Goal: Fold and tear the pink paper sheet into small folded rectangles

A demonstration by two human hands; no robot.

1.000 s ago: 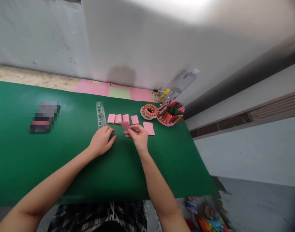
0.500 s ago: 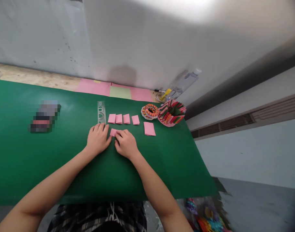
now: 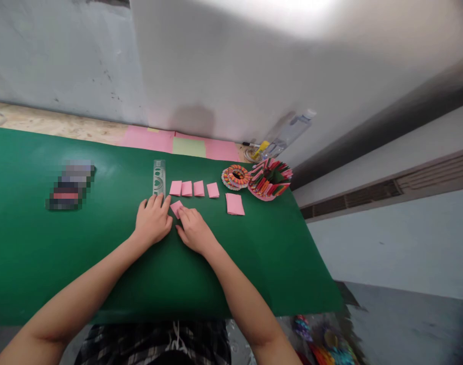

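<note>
My left hand (image 3: 153, 218) lies flat on the green table with its fingers stretched out, the fingertips at the lower end of a clear stencil ruler (image 3: 159, 177). Just to its right, a small folded pink paper (image 3: 176, 208) lies tilted on the table. The fingers of my right hand (image 3: 193, 229) press on that paper's right edge; the thumb sits lower, apart from it. Above the hands is a row of several folded pink papers, among them one at the left end (image 3: 176, 188) and one at the right end (image 3: 213, 190).
A larger pink paper stack (image 3: 235, 204) lies right of the row. Behind it are an orange-striped paper ring (image 3: 235, 177) and a round holder of folded colored papers (image 3: 270, 180). A bottle (image 3: 292, 132) stands by the wall. A blurred-out object (image 3: 70, 185) lies at left on the green table (image 3: 113, 284).
The small pink paper has turned from lying level to tilted and shifted slightly left. My right hand has moved a little down and left with it; my left thumb has drawn away from the paper.
</note>
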